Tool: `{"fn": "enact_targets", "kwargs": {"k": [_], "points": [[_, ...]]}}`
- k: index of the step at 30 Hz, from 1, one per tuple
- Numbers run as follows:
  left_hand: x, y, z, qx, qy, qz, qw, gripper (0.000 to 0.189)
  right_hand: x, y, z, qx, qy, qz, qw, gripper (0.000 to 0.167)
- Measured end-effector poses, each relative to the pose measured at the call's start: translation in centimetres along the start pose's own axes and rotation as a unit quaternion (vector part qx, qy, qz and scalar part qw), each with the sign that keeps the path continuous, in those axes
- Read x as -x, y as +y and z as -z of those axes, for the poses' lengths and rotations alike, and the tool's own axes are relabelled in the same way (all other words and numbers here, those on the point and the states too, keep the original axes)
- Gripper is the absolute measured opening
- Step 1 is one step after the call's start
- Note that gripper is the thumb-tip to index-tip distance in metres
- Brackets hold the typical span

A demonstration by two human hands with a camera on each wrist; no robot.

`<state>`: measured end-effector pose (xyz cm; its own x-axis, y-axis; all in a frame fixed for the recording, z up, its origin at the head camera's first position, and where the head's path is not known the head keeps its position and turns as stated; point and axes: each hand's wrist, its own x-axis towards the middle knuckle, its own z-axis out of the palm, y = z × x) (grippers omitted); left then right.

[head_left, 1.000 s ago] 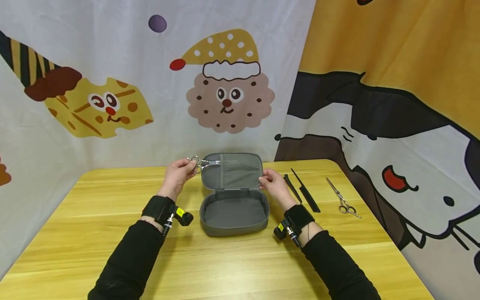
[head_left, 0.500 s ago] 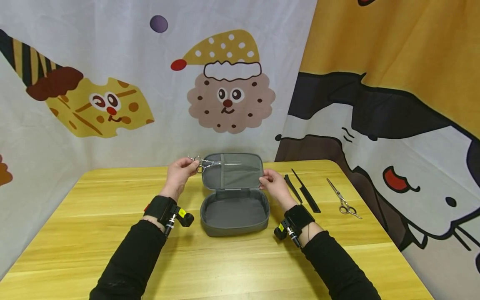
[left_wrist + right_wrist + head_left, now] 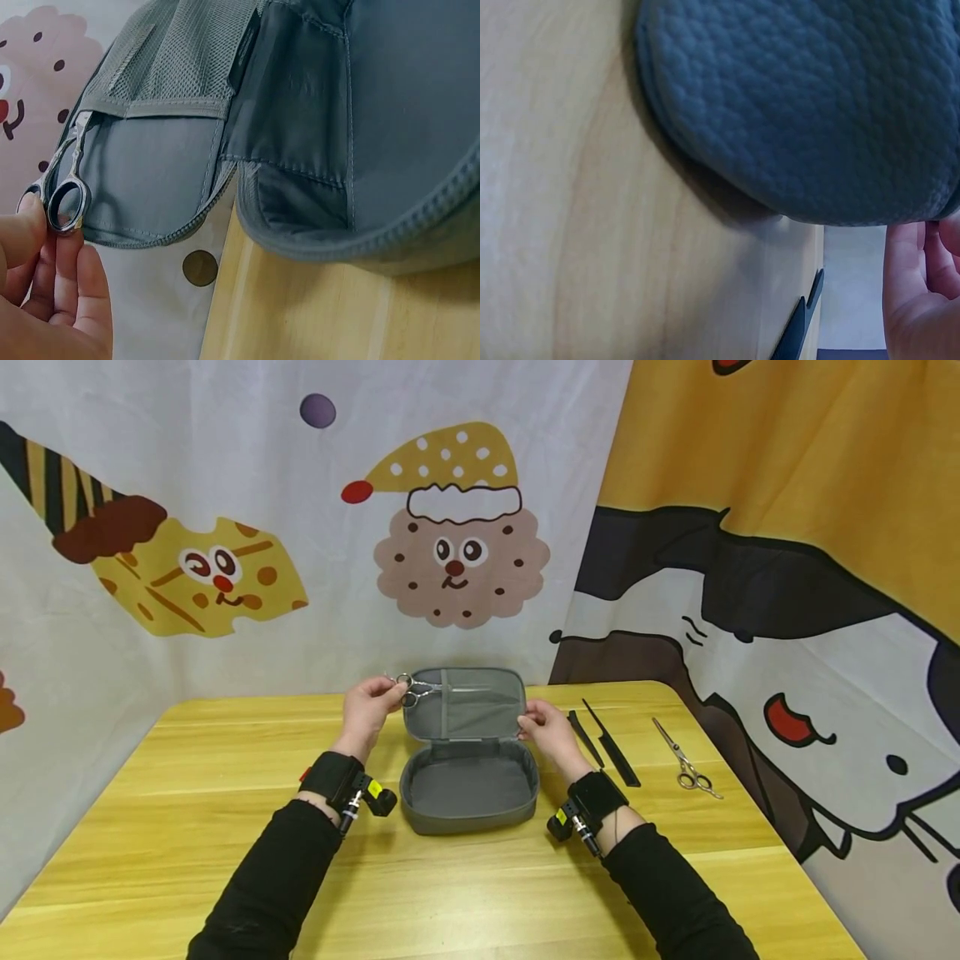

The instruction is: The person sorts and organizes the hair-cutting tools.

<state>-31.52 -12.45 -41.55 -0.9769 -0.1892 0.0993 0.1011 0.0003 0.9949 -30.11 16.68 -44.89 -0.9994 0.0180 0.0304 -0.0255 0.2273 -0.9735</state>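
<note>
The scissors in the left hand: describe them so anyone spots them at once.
On the wooden table stands an open grey case with a mesh pocket inside its raised lid. At that pocket, the left hand pinches silvery scissors. The other pair lies loose on the table; only these reach behind mesh.

Your case [image 3: 468, 823] sits on the table [image 3: 465, 902], its lid [image 3: 424, 720] up at the back. Your left hand [image 3: 365, 712] holds scissors [image 3: 78, 156] by the lid's left side, partly in its pocket [image 3: 176, 71]. Your right hand [image 3: 552, 732] touches the lid's right side. Right of that lie one comb [image 3: 587, 739], another comb [image 3: 618, 759], then other scissors [image 3: 680, 755].
</note>
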Motion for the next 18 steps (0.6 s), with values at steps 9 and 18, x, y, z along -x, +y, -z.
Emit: {"fn": "enact_targets", "kwargs": {"k": [9,18], "points": [[0.4,0.4,-1.0,-0.014,0.018,-0.006,0.9997,0.02,0.2,-0.2,0.0,0.0,0.0,0.005,1.0,0.021],[0.7,0.8,-1.8,-0.08,0.023,0.004,0.9965,0.022,0.3,-0.3,0.1,0.0,-0.003,0.005,1.0,0.022]]}}
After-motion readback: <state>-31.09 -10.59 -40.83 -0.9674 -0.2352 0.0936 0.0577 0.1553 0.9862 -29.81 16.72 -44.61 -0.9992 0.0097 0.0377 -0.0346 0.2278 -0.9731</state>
